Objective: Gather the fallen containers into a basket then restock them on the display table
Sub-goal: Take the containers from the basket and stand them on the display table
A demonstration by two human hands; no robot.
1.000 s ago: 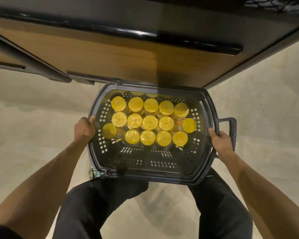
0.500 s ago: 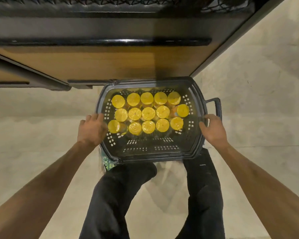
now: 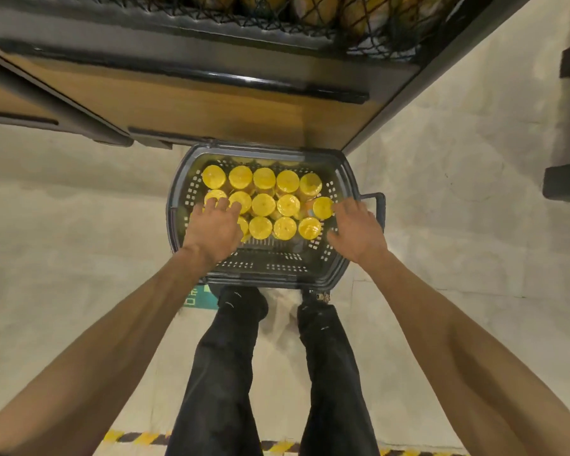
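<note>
Dark basket [image 3: 270, 280] on floor, at foot of wood-panelled display surface [image 3: 191, 103]; yellow-lidded containers [image 3: 263, 204] upright in three rows at its far end, one at right tilted. Left hand [image 3: 213, 230] over left-side lids, fingers spread, gripping nothing; contact with lids uncertain. Right hand [image 3: 359, 232] over right rim beside side handle [image 3: 377, 209], fingers spread, holding nothing. Dark-trousered legs [image 3: 224, 357] just behind basket.

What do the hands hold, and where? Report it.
Nothing is held. The left hand lies open over the yellow-lidded containers; the right hand is open above the basket.
</note>
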